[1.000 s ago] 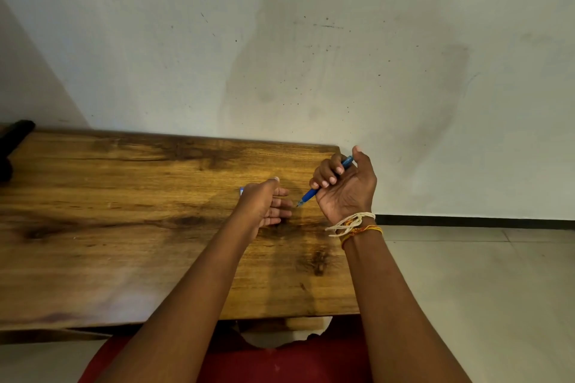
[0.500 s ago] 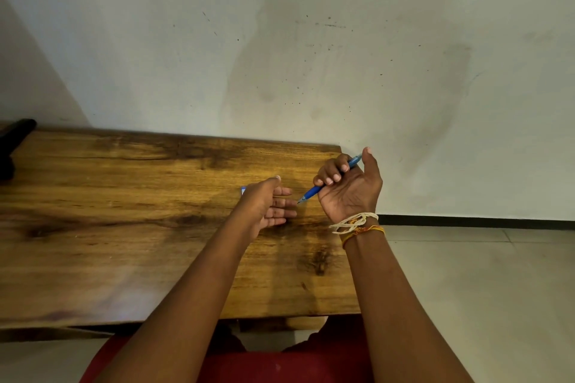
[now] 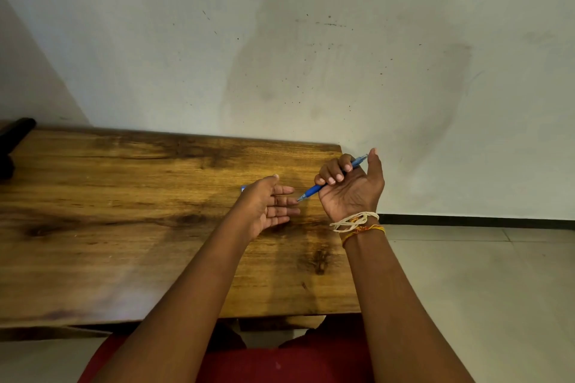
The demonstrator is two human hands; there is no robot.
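My right hand (image 3: pixel 350 188) grips a blue pen (image 3: pixel 314 190), palm turned toward me, fingers curled round the barrel. The pen slants down to the left and its tip points at the fingers of my left hand (image 3: pixel 267 207). That hand hovers over the wooden table (image 3: pixel 124 211) with its palm turned toward the pen and its fingers straight. A small blue thing (image 3: pixel 243 188) peeks out on the table behind my left hand; most of it is hidden. Thread bands circle my right wrist.
The table stands against a stained white wall (image 3: pixel 311 56). A black object (image 3: pixel 14 137) lies at its far left corner. Tiled floor (image 3: pixel 482 289) lies to the right of the table. My red-clothed lap (image 3: pixel 280 364) is below the near edge.
My left hand has uncurled from a loose fist to straight fingers. My right hand with the pen has drifted slightly to the right.
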